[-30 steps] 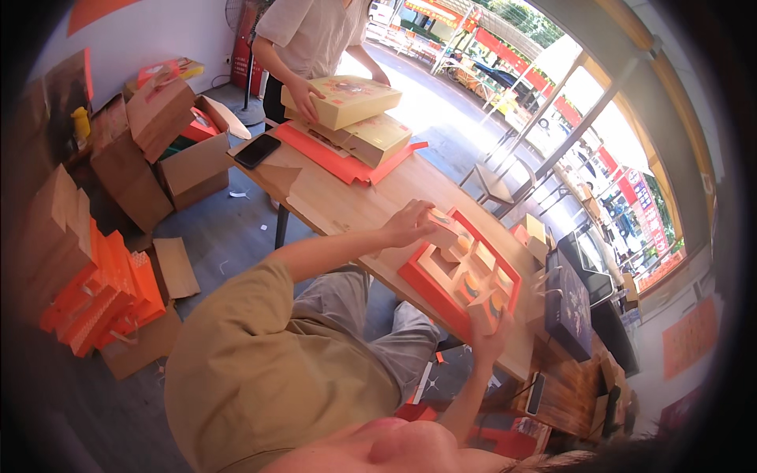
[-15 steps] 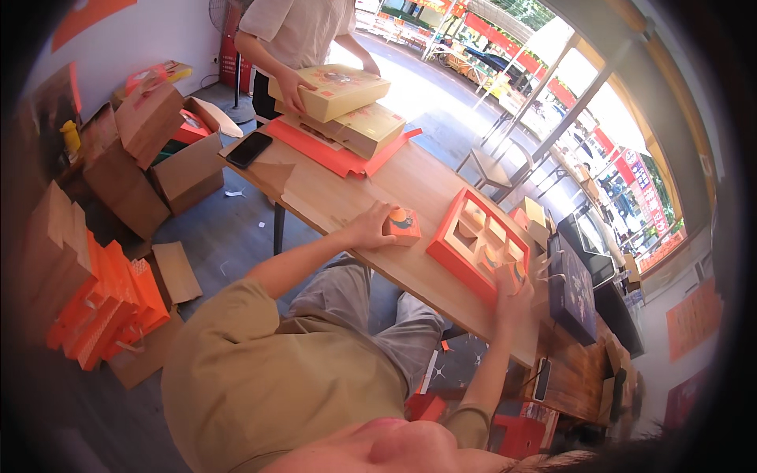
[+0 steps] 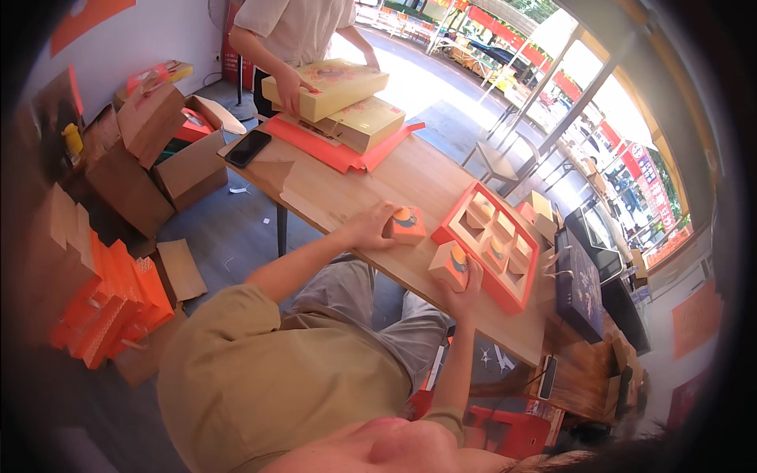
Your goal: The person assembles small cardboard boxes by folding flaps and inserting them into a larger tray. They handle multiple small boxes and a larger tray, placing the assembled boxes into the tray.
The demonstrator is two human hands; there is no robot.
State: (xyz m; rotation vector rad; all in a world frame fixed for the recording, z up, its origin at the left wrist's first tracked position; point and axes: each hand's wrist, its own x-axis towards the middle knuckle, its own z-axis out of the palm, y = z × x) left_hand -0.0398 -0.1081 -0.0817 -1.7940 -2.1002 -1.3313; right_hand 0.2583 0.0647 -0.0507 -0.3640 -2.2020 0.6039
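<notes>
My left hand [image 3: 371, 227] is closed round a small orange box [image 3: 408, 227] with a printed top, at the near edge of the wooden table [image 3: 347, 199]. A second small box [image 3: 450, 266], orange with a pale side, is in the grip of my right hand [image 3: 464, 295], tilted above the table edge. Just beyond it lies an open red box [image 3: 446, 230] with a cream divider insert. One orange-printed piece [image 3: 495, 250] sits in a middle compartment; other compartments show folded cream card.
Across the table a person [image 3: 296, 35] holds a large yellow box [image 3: 331, 85] over another yellow box [image 3: 369, 124] and red card. A black phone [image 3: 249, 148] lies at the far left corner. To the right stands a dark blue box [image 3: 578, 288]. Cartons [image 3: 189, 169] crowd the left floor.
My right hand has drawn back from the red box, bringing a small orange box out toward me. My left hand keeps its box in nearly the same place.
</notes>
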